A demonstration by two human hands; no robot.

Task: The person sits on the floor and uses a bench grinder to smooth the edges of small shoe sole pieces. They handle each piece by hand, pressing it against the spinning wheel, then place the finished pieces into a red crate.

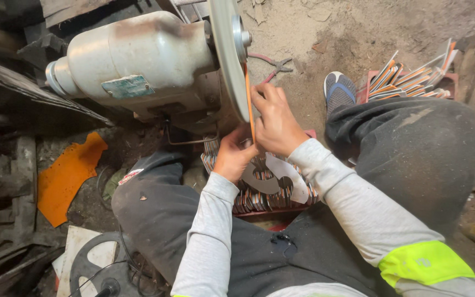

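2 hands [259, 137], each grip clenched on 1 orange blade [249, 104], at 1 grinder disc [227, 55]

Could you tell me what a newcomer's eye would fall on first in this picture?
Most striking is the grinder motor at upper left, its wheel edge-on at top centre. Just below, the left hand and right hand press a thin orange-edged blade against the wheel. An orange sheet lies on the ground at left.
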